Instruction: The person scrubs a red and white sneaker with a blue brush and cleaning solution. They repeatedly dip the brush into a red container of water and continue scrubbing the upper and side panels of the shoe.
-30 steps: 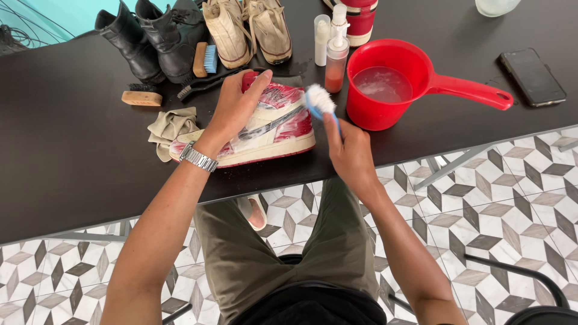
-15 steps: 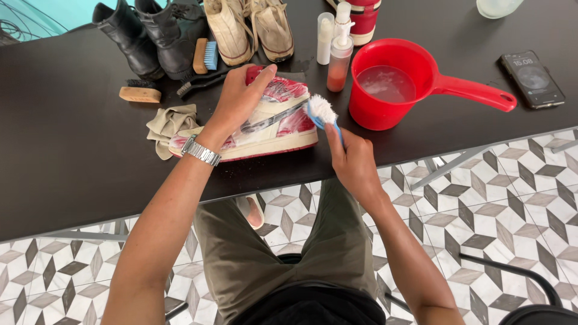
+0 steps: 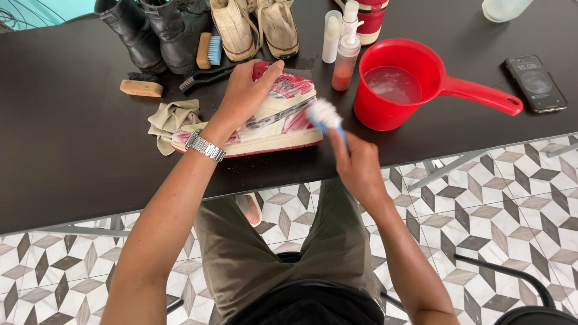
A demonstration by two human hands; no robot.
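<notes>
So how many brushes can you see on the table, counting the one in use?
4: a foamy blue-handled brush in the right hand, a wooden brush far left, a blue-bristled brush by the boots, a black brush below it. More may be hidden.

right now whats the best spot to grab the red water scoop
Grip the scoop by its long straight handle, coming from the right, where the handle juts out free over bare table. The bowl holds water, so keep it level; bottles crowd its left side.
</notes>
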